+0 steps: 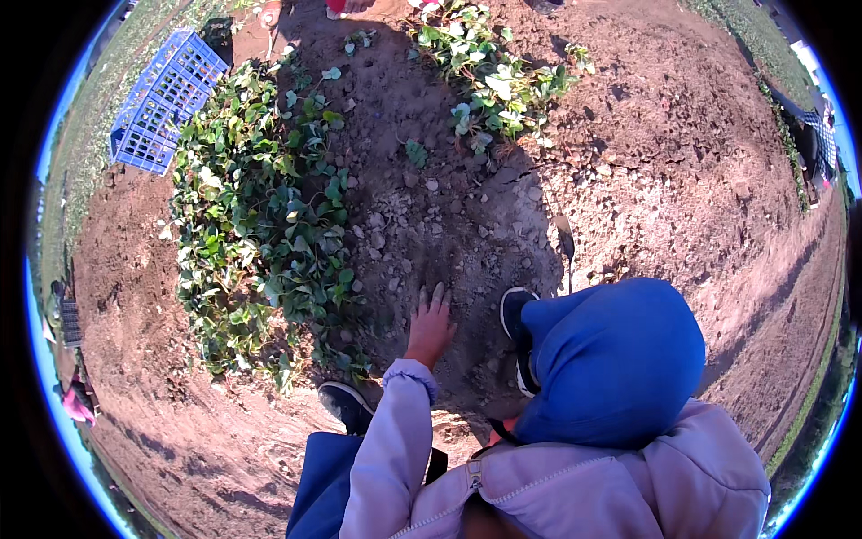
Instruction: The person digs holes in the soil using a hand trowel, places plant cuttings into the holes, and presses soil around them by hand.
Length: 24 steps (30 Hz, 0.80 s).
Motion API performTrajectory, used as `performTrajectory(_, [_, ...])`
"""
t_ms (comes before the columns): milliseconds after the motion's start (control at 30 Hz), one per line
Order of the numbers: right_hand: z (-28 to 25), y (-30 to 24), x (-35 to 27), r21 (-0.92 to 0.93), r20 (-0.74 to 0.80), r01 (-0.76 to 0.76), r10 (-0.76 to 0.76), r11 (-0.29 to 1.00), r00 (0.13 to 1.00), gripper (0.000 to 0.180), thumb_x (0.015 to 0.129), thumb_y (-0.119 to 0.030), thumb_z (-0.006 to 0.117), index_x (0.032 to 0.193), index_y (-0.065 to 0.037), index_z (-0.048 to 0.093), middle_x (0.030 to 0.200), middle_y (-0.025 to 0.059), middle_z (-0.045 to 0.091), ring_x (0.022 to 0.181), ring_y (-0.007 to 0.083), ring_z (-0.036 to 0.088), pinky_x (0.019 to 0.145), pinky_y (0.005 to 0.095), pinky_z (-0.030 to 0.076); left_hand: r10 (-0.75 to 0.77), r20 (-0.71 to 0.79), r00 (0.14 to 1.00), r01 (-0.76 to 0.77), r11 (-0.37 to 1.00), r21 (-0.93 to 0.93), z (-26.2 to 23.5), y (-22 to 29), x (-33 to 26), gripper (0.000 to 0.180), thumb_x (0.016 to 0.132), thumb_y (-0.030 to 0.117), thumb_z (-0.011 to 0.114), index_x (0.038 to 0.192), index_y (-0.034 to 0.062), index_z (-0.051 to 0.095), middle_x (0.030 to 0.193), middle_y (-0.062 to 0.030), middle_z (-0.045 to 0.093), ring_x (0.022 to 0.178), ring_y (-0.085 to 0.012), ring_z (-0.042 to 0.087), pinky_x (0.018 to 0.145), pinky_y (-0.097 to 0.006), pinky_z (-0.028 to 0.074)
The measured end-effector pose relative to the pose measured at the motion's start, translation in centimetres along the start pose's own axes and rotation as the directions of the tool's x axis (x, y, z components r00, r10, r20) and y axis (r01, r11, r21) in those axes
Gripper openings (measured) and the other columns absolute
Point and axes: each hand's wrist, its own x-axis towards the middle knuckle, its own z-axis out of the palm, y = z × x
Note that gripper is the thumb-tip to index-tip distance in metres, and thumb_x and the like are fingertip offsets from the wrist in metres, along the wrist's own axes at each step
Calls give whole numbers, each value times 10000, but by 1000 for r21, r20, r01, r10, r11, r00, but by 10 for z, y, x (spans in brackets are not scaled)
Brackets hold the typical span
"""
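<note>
My left hand rests on the loose brown soil with its fingers spread, holding nothing. Just left of it lies a long mass of low, leafy green plants. My right hand does not show; the right sleeve passes behind my raised blue-trousered knee. Beyond that knee, a slim tool with a dark end and a pale shaft stands out against the soil. Whether my right hand holds it is hidden.
A blue plastic crate stands tilted at the far left. More leafy plants lie ahead. At the top edge, another person's hand is near a thin metal tool. My dark shoes are on the soil. Other people appear at the far sides.
</note>
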Motion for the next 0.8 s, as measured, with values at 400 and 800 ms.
performTrajectory(400, [19, 66, -88, 367, 181, -291, 239, 883, 954, 452, 729, -126, 545, 1143, -35, 389, 1124, 166, 409, 978, 271, 443, 820, 344, 370, 92, 70, 993, -99, 989, 111, 55, 21, -117, 443, 740, 126, 455, 1172, 65, 377, 1300, -138, 236, 1184, -373, 226, 858, -503, 337])
performTrajectory(800, [30, 60, -67, 780, 63, -206, 253, 591, 965, 584, 679, -37, 608, 1187, -25, 319, 1020, 137, 483, 829, 167, 509, 680, 266, 442, -34, 142, 989, 64, 974, -215, 75, -48, -126, 408, 680, 185, 551, 1053, 44, 463, 1081, -192, 455, 931, -359, 479, 771, -403, 412])
